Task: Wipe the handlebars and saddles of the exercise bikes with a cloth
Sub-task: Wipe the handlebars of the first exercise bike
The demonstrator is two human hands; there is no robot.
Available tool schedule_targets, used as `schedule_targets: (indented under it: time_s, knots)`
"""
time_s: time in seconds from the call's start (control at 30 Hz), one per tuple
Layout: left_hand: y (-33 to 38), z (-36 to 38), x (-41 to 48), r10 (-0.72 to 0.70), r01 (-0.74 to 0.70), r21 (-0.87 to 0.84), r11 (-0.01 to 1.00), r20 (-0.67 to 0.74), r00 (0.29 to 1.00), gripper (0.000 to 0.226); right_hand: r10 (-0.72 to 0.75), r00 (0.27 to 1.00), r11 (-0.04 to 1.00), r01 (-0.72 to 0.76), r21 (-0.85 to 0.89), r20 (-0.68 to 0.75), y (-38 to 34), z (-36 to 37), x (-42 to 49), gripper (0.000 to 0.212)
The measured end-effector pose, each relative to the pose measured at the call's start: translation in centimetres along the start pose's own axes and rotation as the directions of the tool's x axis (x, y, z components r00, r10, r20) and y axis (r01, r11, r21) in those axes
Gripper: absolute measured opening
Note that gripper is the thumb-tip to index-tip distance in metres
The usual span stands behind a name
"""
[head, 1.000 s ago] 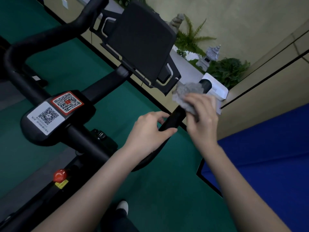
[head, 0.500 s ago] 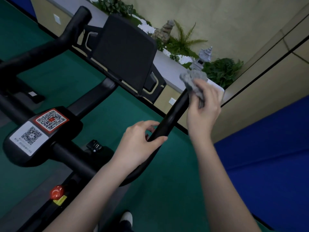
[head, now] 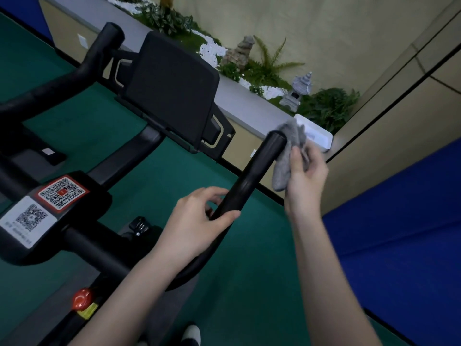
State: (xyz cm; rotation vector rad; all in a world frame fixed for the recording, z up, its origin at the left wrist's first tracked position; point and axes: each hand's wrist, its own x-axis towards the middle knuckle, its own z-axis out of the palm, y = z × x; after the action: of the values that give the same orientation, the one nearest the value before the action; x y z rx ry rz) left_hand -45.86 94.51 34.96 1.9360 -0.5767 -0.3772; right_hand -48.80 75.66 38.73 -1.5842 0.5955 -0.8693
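My left grip (head: 197,221) curls round the matte black tubular handlebar (head: 252,176), steadying it. My right grip (head: 305,176) pinches the crumpled grey cloth (head: 287,156) against its tip. I should wrap it fully round, then drag downward.

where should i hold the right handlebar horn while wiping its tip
Grip the straight stretch of the right handlebar horn below the cloth, coming from its left. The bar is round and slopes up and away, so fingers wrap it; the left hand grips there, leaving the tip free for the right hand.
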Motion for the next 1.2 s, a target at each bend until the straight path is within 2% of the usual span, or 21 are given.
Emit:
schedule_targets:
  time_s: [0.07, 0.13, 0.23, 0.4, 0.57, 0.77, 0.97, 1.2]
  knots:
    - [0.1, 0.0, 0.0, 0.000, 0.000, 0.004, 1.000, -0.005, 1.000, 0.039, 0.099, 0.995, 0.964, -0.098, 0.248, 0.007, 1.0, 1.0, -1.3, 0.021]
    - [0.1, 0.0, 0.1, -0.004, 0.004, 0.008, 1.000, -0.007, 1.000, 0.038, 0.178, 0.983, 0.893, -0.178, 0.413, 0.038, 1.4, 1.5, -1.3, 0.022]
    - [0.1, 0.0, 0.1, -0.008, 0.008, 0.007, 1.000, -0.007, 1.000, 0.039, 0.222, 0.970, 0.837, -0.242, 0.491, 0.098, 1.7, 1.4, -1.3, 0.024]
    - [0.2, 0.1, 0.0, -0.016, 0.016, 0.002, 1.000, -0.002, 1.000, 0.040, 0.234, 0.956, 0.882, -0.286, 0.376, 0.177, 2.9, 1.1, -3.1, 0.024]
    - [0.2, 0.1, 0.1, 0.006, -0.006, 0.005, 1.000, -0.007, 1.000, 0.037, 0.254, 0.945, 0.894, -0.310, 0.324, 0.205, 3.5, 0.8, -4.7, 0.024]
    - [0.2, -0.1, -0.1, 0.037, -0.037, 0.005, 0.999, -0.010, 0.999, 0.038, 0.261, 0.931, 0.936, -0.309, 0.171, 0.254, 4.0, -0.5, -6.7, 0.021]
    - [0.4, -0.1, -0.3, 0.064, -0.064, 0.038, 0.997, -0.017, 0.998, 0.038, 0.176, 0.955, 0.982, -0.153, -0.113, 0.238, 3.0, -2.5, -7.3, 0.017]
    - [1.1, -0.7, -0.6, 0.112, -0.124, 0.256, 0.959, 0.059, 0.992, 0.046, 0.054, 0.994, 0.949, -0.021, -0.316, 0.099, 2.2, -4.5, -9.6, 0.014]
